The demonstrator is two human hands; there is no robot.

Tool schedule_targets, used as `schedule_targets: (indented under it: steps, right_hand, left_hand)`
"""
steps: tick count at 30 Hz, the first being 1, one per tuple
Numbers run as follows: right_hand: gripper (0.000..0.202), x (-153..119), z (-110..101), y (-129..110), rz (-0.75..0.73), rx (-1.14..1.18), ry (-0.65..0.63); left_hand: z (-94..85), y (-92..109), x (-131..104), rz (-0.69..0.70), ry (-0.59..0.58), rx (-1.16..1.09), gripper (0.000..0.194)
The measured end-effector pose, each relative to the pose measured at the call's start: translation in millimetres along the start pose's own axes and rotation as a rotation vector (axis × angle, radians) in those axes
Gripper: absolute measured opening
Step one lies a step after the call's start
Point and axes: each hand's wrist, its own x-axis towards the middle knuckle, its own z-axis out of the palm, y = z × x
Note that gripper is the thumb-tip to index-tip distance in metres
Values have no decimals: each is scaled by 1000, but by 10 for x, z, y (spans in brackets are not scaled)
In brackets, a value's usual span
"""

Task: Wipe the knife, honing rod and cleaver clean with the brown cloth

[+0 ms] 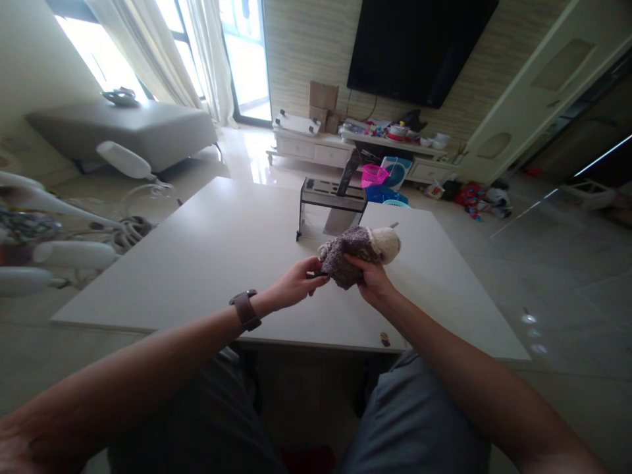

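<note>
Holding a plush toy (358,253) just above the white table (207,263), in front of a small rack (332,207) with a dark handle sticking up out of it.

Right hand (371,280) cupping the toy from below, fingers wrapped onto the grey-brown body, clamped on it. Left hand (296,284) pinching something small and dark at the toy's near-left end, fingertips closed together on it; cannot tell whether a tag, a zip pull or a loose bit of fabric. Brown watch strap (245,309) showing on the left wrist.

Orientation: long axis running roughly left to right across the view, tilting slightly up to the right. Cream-coloured end, probably the head, pointing right and away; darker furry end pointing left toward the pinching fingers.

Handling, as judgement: keeping the right-hand grip steady as the anchor, pulling with the left along the long axis rather than across it, so as not to twist the soft body. Working close over the tabletop, staying clear of the rack.
</note>
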Motion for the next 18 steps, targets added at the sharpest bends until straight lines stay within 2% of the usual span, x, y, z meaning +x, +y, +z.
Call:
schedule_targets:
  steps: [6,12,18]
  right_hand:
    - [55,-12,6,-81,-114,-8,-1]
    - [55,-8,-2,-114,-148,-17,-33]
    - [51,58,-54,-187,-166,-1,-5]
  left_hand:
    - [-2,-38,55,15,-8,10,36]
    - [10,-24,43,-62,-54,-102,39]
    - [21,-51,55,-57,-87,-131,39]
